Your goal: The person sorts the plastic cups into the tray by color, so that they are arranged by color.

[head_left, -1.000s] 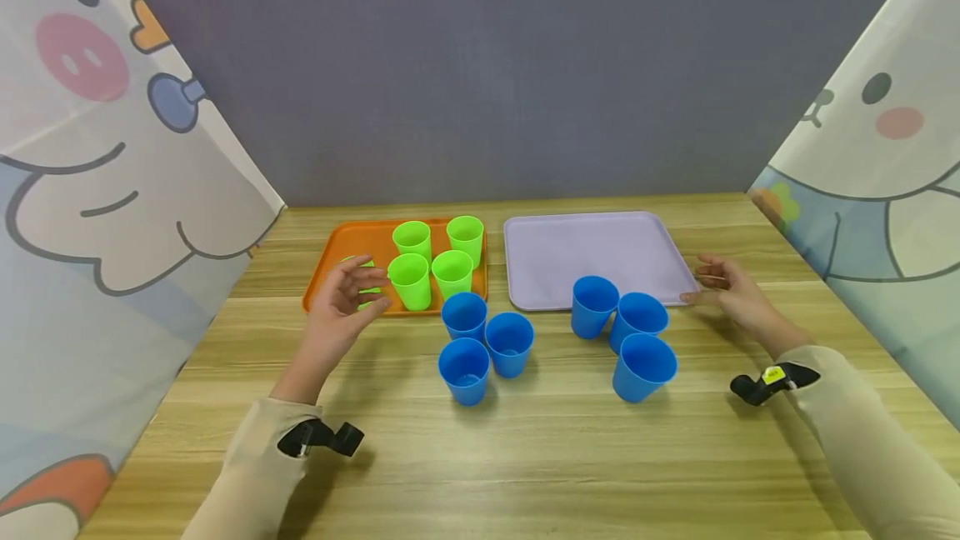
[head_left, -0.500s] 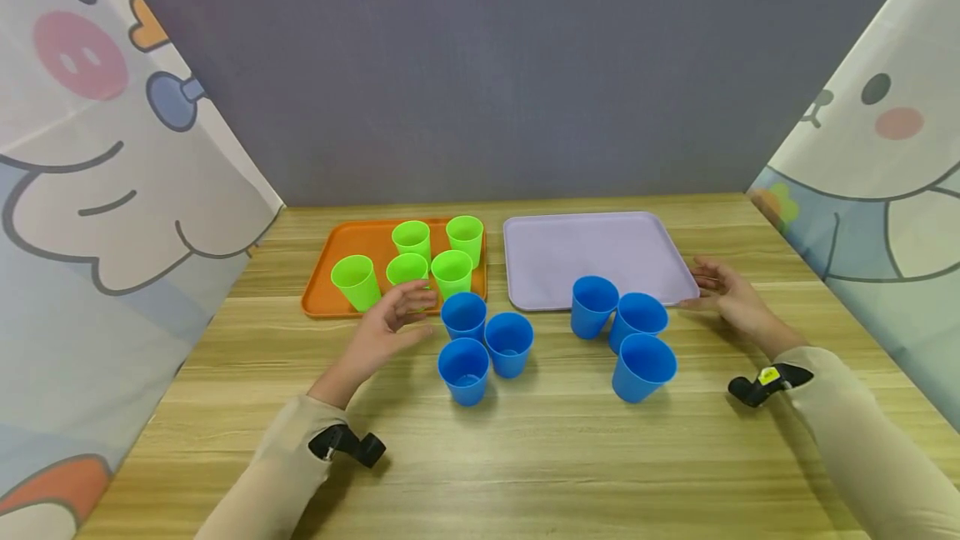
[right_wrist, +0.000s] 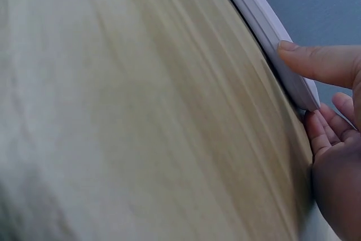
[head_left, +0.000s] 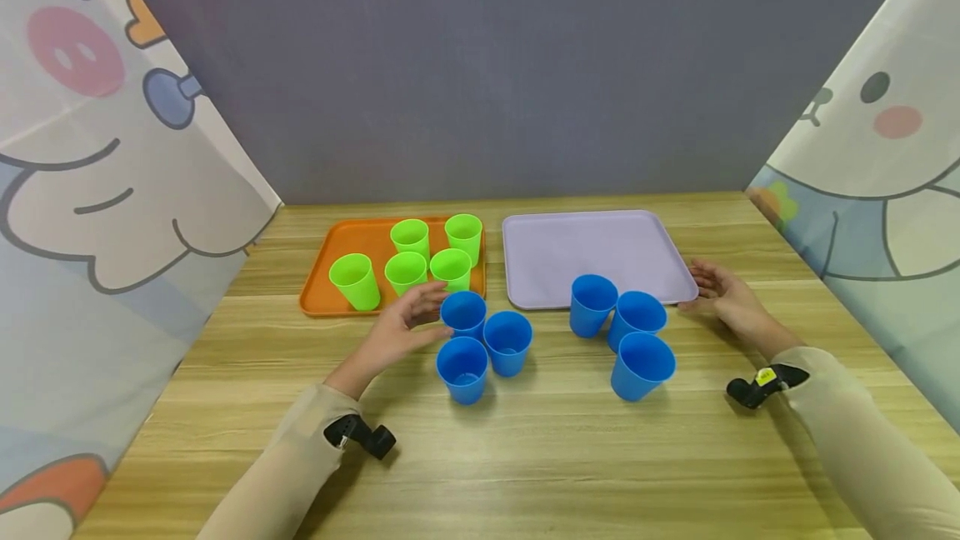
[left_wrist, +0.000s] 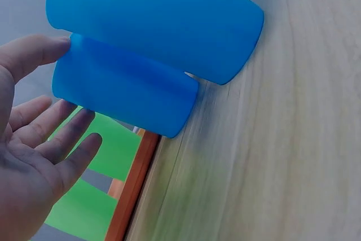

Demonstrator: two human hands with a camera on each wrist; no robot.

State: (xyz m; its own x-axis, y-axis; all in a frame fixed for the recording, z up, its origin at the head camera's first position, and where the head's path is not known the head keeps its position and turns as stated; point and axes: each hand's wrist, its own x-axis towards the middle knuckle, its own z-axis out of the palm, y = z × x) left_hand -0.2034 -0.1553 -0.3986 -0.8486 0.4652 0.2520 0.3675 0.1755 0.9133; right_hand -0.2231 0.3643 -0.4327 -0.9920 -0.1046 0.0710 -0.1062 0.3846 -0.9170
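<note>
My left hand [head_left: 402,336] reaches to the back-left blue cup [head_left: 463,311] of the left group. In the left wrist view, thumb and extended fingers lie on either side of that blue cup [left_wrist: 124,88], near its rim; firm contact cannot be made out. A second blue cup [head_left: 462,369] and a third blue cup [head_left: 508,343] stand close by. At the front right corner of the lilac tray [head_left: 577,252], my right hand [head_left: 731,300] pinches the corner lightly, thumb on the rim [right_wrist: 271,32] and fingertips around the corner.
Several green cups [head_left: 355,282] stand upright on the orange tray [head_left: 330,257] at the back left. Three more blue cups [head_left: 642,365] stand at the lilac tray's front edge. A grey wall [head_left: 510,73] rises behind the wooden table [head_left: 525,465].
My left hand has moved right from beside the leftmost green cup on the orange tray to the back-left blue cup. My right hand stays at the lilac tray's corner.
</note>
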